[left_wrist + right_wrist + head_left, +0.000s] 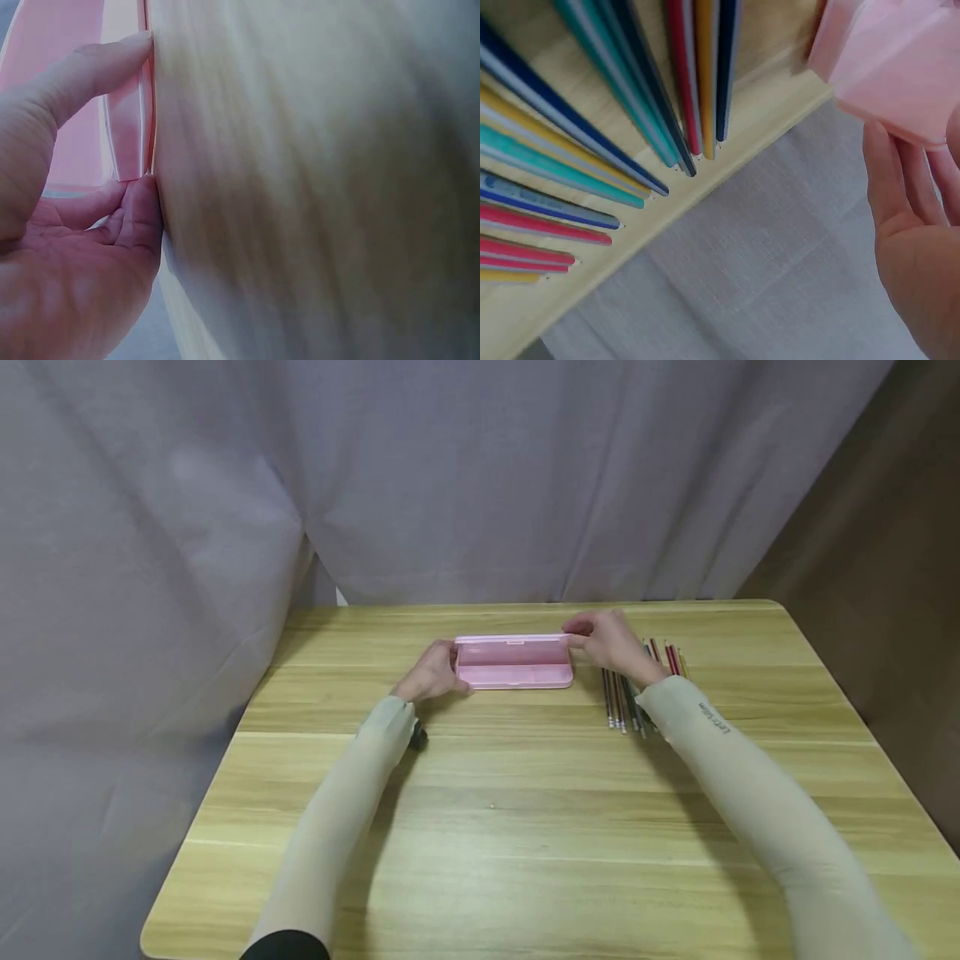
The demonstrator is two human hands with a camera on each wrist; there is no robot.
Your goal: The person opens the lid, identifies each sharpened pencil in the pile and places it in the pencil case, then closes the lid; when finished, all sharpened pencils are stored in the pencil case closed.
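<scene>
Before grey curtain point(480, 477), wooden table point(525, 827)

Left hand point(433, 672) and right hand point(611, 643) grip the open pink case point(513, 662) beside pencils point(637, 689)

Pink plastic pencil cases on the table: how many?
1: a pink plastic pencil case, lid open, mid-table, between the left hand and right hand. None visibly hidden.
</scene>
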